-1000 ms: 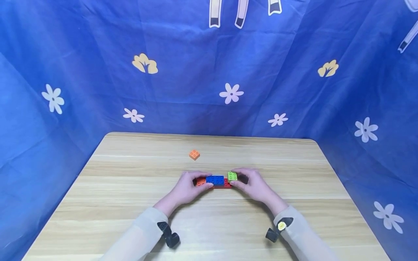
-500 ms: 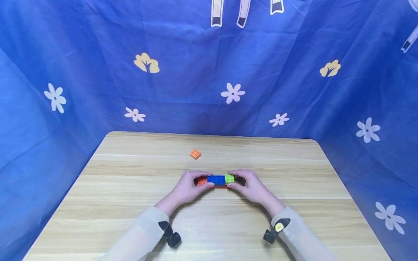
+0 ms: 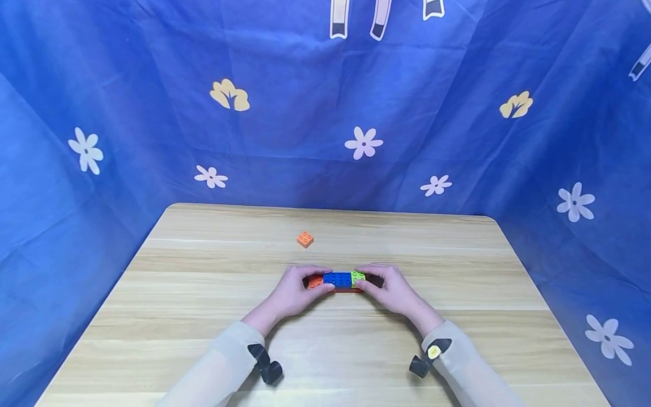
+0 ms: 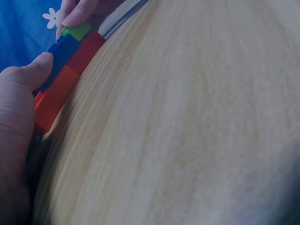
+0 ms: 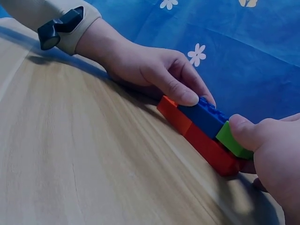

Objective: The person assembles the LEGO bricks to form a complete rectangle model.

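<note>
Brick assy. [image 3: 337, 280]: mid-worktop, betw. both hands. Elongated, two tiers, studs up. Lower tier: red brick [image 5: 211, 149] at R, orange-red brick [image 5: 174, 116] at L, butted end to end. Upper tier: blue brick [image 5: 201, 117] bridging that joint; smaller green brick [image 5: 228, 139] at R end, over red, next to blue. Full seating of green can't be confirmed.

Left hand [image 3: 295, 291]: grip pinches blue, thumb on near side. Right hand [image 3: 395, 291]: grip pinches green, thumb at near edge.

Surroundings: blue curtain [image 3: 285, 141] at back & both sides, w/ white flowers, yellow motifs. Worktop [image 3: 351, 350]: pale wood-grain, rounded far corners. Loose orange brick [image 3: 305, 239], four studs, beyond assy., not touching.

Views: wrist cams show lower-tier side faces, mostly hidden from head cam. Loose orange brick: head cam only.
</note>
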{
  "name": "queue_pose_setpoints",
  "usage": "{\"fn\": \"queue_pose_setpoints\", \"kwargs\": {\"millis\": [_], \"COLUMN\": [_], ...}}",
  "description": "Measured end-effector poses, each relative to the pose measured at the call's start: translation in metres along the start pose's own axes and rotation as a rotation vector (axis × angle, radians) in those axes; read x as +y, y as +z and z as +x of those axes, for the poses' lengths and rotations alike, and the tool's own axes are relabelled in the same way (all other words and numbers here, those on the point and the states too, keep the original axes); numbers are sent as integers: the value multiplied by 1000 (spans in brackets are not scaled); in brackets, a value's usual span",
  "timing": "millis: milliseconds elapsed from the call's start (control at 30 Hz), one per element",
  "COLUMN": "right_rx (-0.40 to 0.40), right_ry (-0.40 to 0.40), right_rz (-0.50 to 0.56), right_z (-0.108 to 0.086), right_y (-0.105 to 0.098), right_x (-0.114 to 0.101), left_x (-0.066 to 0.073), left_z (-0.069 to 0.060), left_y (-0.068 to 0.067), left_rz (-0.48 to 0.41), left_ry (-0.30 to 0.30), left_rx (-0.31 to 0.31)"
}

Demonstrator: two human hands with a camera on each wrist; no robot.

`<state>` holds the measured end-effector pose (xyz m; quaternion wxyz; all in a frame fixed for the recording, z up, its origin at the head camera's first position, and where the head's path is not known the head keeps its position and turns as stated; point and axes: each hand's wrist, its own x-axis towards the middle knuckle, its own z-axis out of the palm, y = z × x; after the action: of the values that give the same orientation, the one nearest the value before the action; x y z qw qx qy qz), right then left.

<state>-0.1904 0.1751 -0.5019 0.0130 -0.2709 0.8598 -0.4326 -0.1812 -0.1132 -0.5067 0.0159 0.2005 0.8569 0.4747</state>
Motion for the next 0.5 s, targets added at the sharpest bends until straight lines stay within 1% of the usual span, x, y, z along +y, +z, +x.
{"fn": "queue_pose_setpoints", "kwargs": {"millis": [167,333,500], "right_rx": [16,16,19], "right_ry": [-24,-52,-35], "right_rz": [-15,-2,24], "right_z": [2,4,4], "right_y": [2,2,1], "right_x": [1,5,7], "left_x": [-1,0,0], "left_z": [0,-1,0], "left_y": [0,-1,1], "left_rz": [-1,-3,-2], "left_ry": [11,19,19], "left_rx": [7,6,10]}}
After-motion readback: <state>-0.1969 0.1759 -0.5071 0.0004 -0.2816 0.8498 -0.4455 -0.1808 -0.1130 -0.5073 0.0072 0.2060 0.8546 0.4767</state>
